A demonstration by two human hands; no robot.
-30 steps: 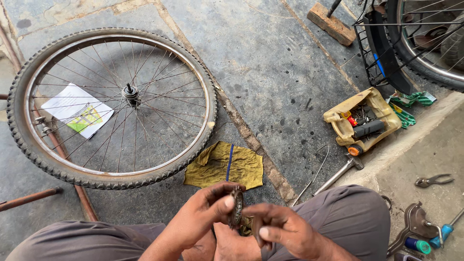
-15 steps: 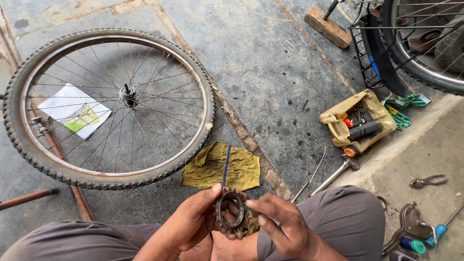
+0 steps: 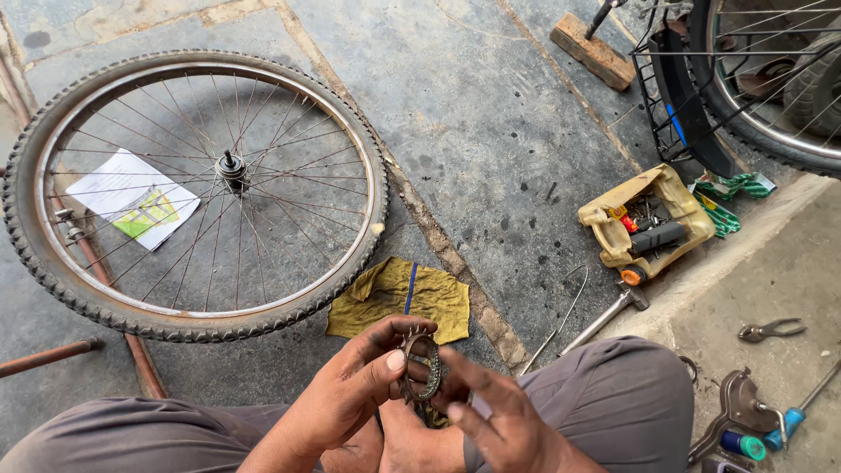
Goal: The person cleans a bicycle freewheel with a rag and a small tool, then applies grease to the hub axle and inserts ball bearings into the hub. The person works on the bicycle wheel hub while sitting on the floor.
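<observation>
**Freewheel sprocket held between both hands, over the lap**

Left hand (image 3: 350, 390) pinches the toothed freewheel sprocket (image 3: 420, 366) at its rim; right hand (image 3: 491, 412) half-open, fingertips touching it. Likely stiff, heavy steel, greasy: grip by the rim. Beyond: yellow rag (image 3: 399, 298), spoked wheel (image 3: 197, 188).

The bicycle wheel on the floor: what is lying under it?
Under the bicycle wheel, through the spokes, a white paper sheet with a green-yellow print lies on the concrete floor. A rusty metal bar also runs beneath the tyre; the tyre covers part of it.
</observation>
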